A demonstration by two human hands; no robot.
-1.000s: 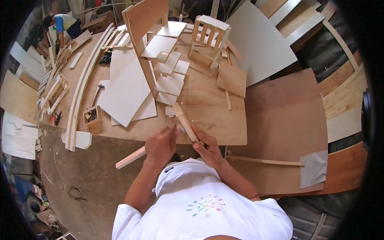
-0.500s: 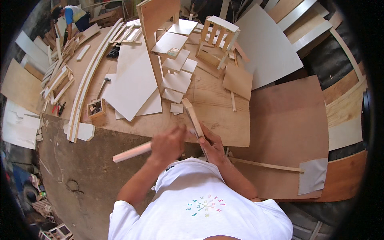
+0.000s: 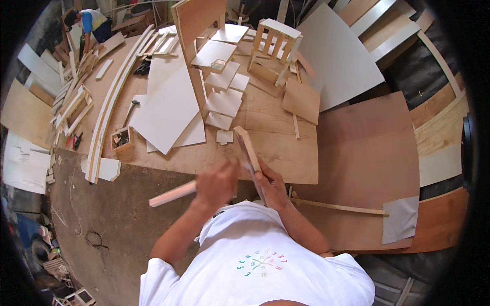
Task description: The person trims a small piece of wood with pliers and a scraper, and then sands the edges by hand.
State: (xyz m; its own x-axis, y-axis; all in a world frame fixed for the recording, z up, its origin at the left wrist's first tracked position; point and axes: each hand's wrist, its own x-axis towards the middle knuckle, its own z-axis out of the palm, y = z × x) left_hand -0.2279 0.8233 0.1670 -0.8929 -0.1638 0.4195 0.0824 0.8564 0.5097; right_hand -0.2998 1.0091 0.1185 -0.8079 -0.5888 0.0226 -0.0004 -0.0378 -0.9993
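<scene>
My left hand [image 3: 217, 184] is closed around a long pale wooden strip [image 3: 172, 194] that sticks out to the left over the floor. My right hand [image 3: 270, 184] grips a second wooden piece [image 3: 247, 148], a short plank that rises away from me over the plywood sheet [image 3: 278, 135]. The two pieces meet between my hands, just in front of my white shirt. The left hand is blurred.
White panels [image 3: 168, 104] and a stepped wooden shelf unit [image 3: 219, 76] lie on the plywood. A small slatted wooden frame [image 3: 273, 48] stands behind. A hammer [image 3: 128, 109] and a small box [image 3: 122, 140] lie left. Another person [image 3: 87, 23] bends at the far left.
My hands have shifted slightly right and closer together. The long strip has swung further left and lower, and the plank in my right hand stands more upright.
</scene>
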